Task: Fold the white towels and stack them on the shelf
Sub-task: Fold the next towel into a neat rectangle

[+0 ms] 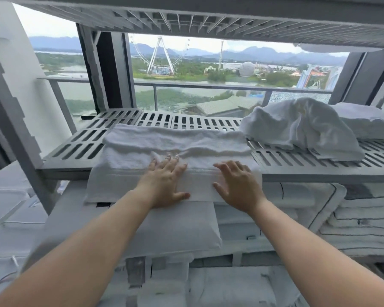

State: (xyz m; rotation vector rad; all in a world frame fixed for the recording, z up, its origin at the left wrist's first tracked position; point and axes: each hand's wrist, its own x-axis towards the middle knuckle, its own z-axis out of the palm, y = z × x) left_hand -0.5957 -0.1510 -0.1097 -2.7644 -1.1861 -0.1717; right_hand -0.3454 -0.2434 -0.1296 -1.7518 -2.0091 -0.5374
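Note:
A white towel (142, 145) lies partly folded across the slotted grey shelf (80, 140), and its near edge hangs over the shelf's front. My left hand (164, 182) presses flat on the towel's front part with the fingers spread. To its right, my right hand (237, 185) rests flat on the same towel, fingers straight. A crumpled white towel (302, 127) is heaped on the shelf at the right. Behind it lies another white folded piece (368, 120).
An upper slotted shelf (186, 21) hangs close overhead. Grey uprights (16, 120) stand at the left. Stacks of folded white linen (364, 222) fill the level below. Behind the shelf are a window and a balcony rail (208, 86).

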